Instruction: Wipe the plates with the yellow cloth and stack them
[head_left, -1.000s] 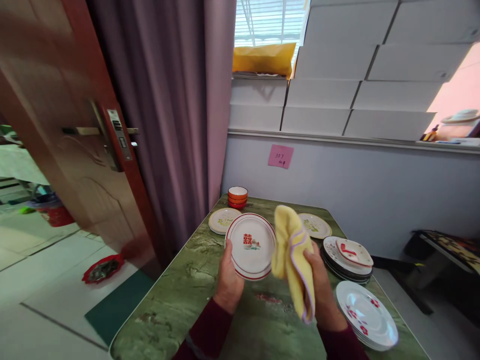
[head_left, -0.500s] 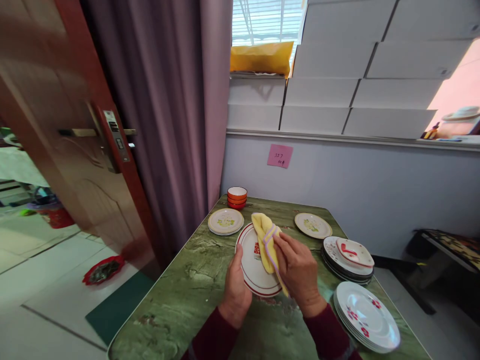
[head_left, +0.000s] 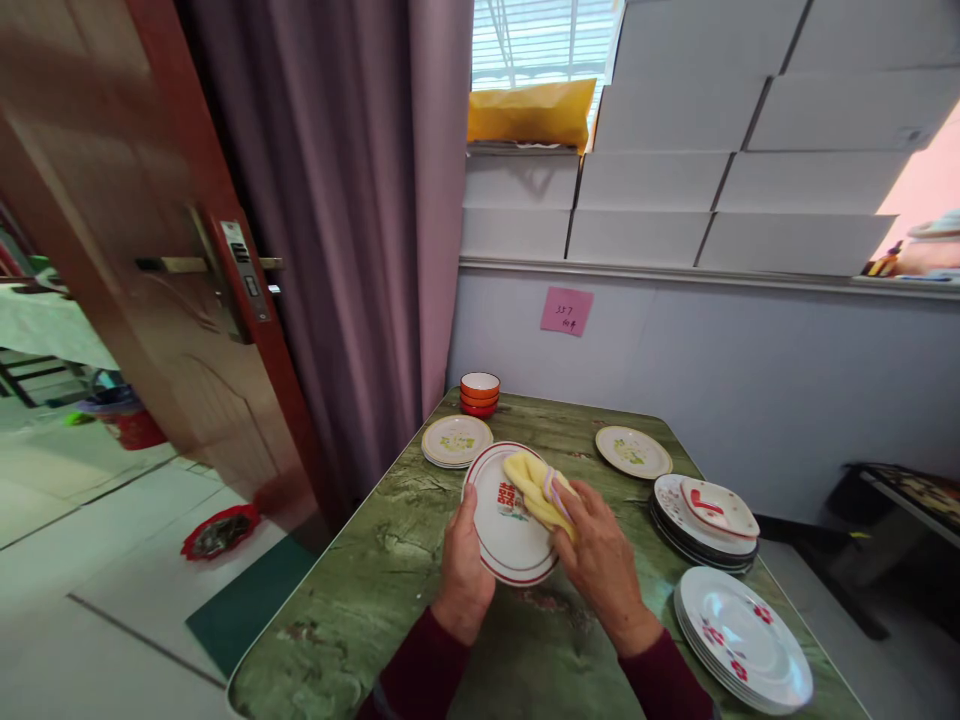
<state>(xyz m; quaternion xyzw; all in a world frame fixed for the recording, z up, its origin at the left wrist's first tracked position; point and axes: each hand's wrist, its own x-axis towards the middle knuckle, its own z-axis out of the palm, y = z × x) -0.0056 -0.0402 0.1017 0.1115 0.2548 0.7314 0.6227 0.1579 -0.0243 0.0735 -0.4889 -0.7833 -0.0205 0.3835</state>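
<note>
- Left hand [head_left: 463, 575]: its grip pinches the left rim of a red-ringed plate [head_left: 504, 525], which is tilted above the middle of the green desk [head_left: 360, 600].
- Right hand [head_left: 604, 555]: its grip is closed on a folded yellow cloth [head_left: 534, 487], laid against the plate's right part.
- Far left: stacked orange bowls [head_left: 480, 394], with pale plates [head_left: 456, 442] just nearer.
- Right: a small dish [head_left: 721, 508] tops dark-and-white plates [head_left: 673, 500]; nearer lie white flowered plates [head_left: 739, 635].

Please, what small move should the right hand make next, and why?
Perhaps slide the yellow cloth down over the plate: the right hand holds it over the upper right part, the lower part lies uncovered, and the left hand grips the left edge.
</note>
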